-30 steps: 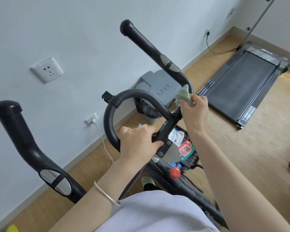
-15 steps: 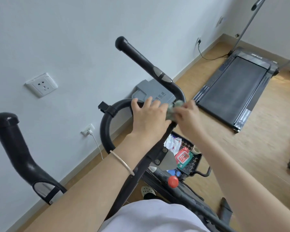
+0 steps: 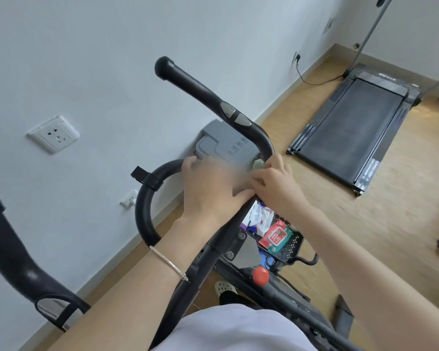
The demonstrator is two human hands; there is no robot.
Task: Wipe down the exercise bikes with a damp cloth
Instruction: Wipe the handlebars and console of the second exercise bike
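Since a moment ago the left hand (image 3: pixel 211 188) has slid further over the handlebar (image 3: pixel 147 198) at frame centre, meeting the right hand (image 3: pixel 276 183). The left fingers are motion-blurred, spread loosely over the bar; whether they grip it I cannot tell. The right fingers are curled shut around the cloth (image 3: pixel 259 163), only a pale green scrap showing just above them, against the bar. Behind sits a grey bin (image 3: pixel 226 145); a treadmill (image 3: pixel 350 130) lies at upper right.
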